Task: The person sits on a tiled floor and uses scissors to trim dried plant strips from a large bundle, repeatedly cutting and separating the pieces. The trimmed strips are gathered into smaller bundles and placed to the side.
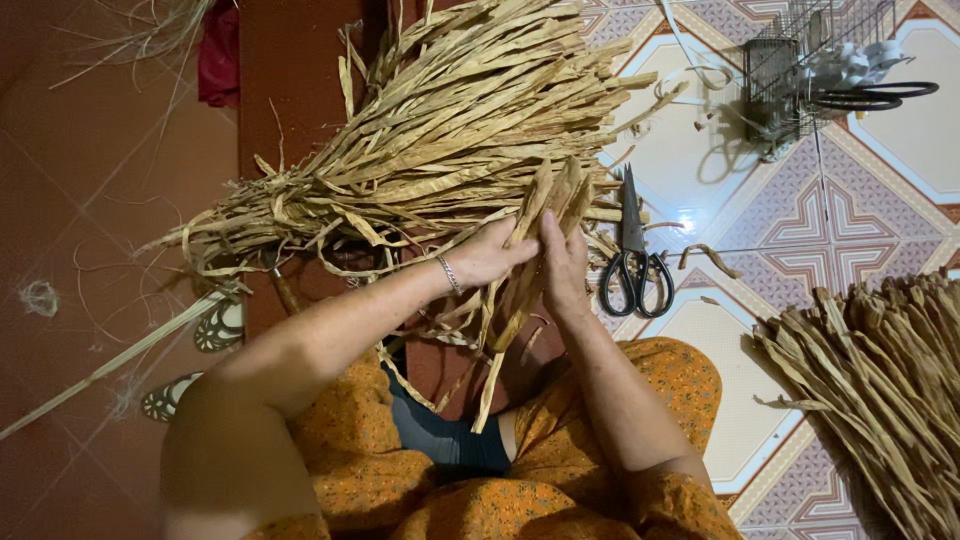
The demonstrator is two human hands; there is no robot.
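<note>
Nearest the camera, an orange patterned garment (560,500) covers the person's lap. Both hands meet above it: the left hand (490,255) and right hand (562,270) press their fingers flat against a few dried leaf strips (545,210) held between them. The strips' long axis runs from the lap up toward one big bundle of dried strips (450,130) just beyond the fingertips. One pair of scissors (633,265) lies beside the right hand; a second bundle (880,380) lies well apart.
</note>
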